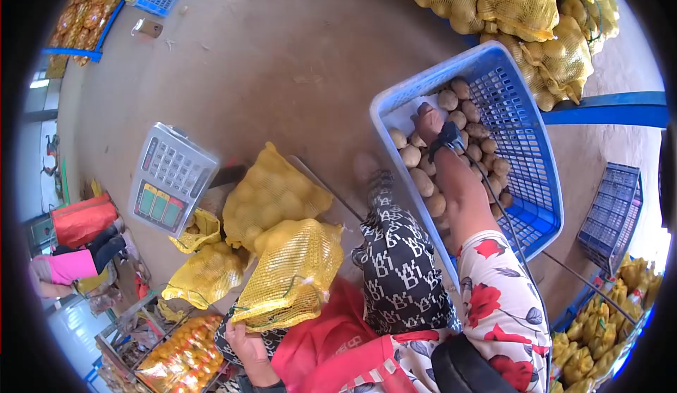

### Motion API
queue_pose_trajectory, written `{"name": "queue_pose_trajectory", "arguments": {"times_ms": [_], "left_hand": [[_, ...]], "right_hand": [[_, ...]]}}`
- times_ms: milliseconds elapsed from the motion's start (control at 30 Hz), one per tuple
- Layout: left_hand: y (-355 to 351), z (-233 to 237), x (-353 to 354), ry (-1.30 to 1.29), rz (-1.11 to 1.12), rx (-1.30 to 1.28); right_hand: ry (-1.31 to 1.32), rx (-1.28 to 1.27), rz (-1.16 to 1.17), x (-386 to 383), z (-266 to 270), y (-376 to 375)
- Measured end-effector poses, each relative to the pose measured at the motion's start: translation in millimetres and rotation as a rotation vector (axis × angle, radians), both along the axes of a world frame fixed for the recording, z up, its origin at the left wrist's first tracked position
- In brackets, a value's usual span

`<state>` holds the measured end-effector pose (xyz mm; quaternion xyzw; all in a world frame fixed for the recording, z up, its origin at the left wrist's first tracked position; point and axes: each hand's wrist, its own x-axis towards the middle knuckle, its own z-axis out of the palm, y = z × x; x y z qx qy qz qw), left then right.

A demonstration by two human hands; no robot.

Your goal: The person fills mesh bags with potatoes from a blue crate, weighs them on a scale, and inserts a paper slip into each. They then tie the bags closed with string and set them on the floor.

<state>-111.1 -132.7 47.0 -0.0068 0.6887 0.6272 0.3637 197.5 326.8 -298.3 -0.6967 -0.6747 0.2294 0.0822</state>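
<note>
Inside blue crate [523,114], R hand [428,121] among potatoes [422,180], fingers hidden, grip unclear; mesh bag [293,273] at 8 o'clock, L hand [247,347] fingers clutching it.

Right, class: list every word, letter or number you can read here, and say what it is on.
"B": repeated all over the trousers.
Keys on the scale keypad: too small to read.
No text shows on the bag or the crate.

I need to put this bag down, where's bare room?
Bare concrete floor between the grey keypad scale and the blue plastic crate. Crowded: more yellow bags around the yellow net bag in your left hand; brown potatoes around your right hand in the crate.
</note>
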Motion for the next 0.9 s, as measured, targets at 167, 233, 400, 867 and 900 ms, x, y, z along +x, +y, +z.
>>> {"name": "queue_pose_trajectory", "arguments": {"times_ms": [167,233,400,867,900], "left_hand": [[2.0,-9.5,0.3,-0.003,0.015,0.006],[0.1,-11.5,0.8,-0.008,-0.008,0.018],[-7.6,-12.0,2.6,0.038,-0.014,-0.007],[-16.4,-17.6,10.3,0.015,0.0,0.101],[-18.3,-21.5,8.4,-0.005,0.023,0.136]], "right_hand": [[0.028,0.038,0.036,9.2,7.3,1.3],[-0.014,0.069,0.17,11.1,10.2,0.4],[-0.049,0.125,0.22,9.2,12.7,-2.2],[1.055,-0.131,-0.166,58.6,112.1,-22.3],[1.075,-0.17,-0.181,48.0,187.4,-40.5]]}}
